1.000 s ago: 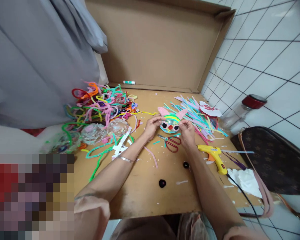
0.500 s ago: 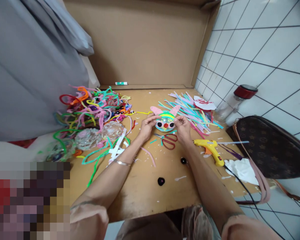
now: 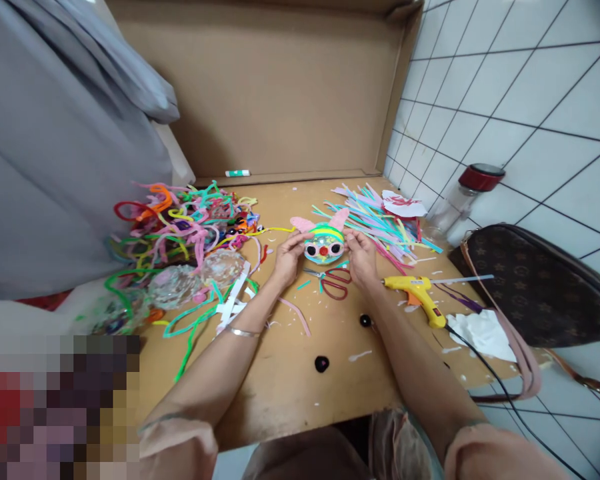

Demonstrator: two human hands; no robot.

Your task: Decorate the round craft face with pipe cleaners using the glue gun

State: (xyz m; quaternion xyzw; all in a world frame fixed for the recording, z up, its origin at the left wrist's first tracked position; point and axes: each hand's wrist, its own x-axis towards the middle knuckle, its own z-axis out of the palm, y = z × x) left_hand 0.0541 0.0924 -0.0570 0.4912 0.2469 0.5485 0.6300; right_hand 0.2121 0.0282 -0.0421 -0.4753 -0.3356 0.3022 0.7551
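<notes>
- Silver metal bangle [image 3: 243,332] at its wrist, the left hand [image 3: 289,259] pinches one side of a round, see-through, plastic-looking animal head [image 3: 325,242].
- Bare right hand [image 3: 363,258] pinches the opposite side with bent fingers; how firmly either hand presses, I cannot tell.
- Upright between the hands, the head faces the wearer; whether its underside touches the brown wooden tabletop [image 3: 275,387] cannot be told.
- Light and hollow by its look; the clear shell is probably smooth, a little slippery and apt to dent under a hard squeeze; its rounded sides, taken from both at once, seem the safest hold.
- Fuzzy pink pointed ears [image 3: 339,219] look soft and bendable; they, the black-and-pink round eyes [image 3: 311,249] and the small red round nose [image 3: 325,251] might come loose if tugged, so are poor handles.
- Red-handled metal scissors [image 3: 325,275] lie just on the near side; a yellow plastic glue gun [image 3: 416,291] lies to the right.
- Farther out, a tangled, many-coloured heap of fuzzy stems [image 3: 195,223] sits left; straight pastel fuzzy strips [image 3: 375,223] fan out beyond, to the right.
</notes>
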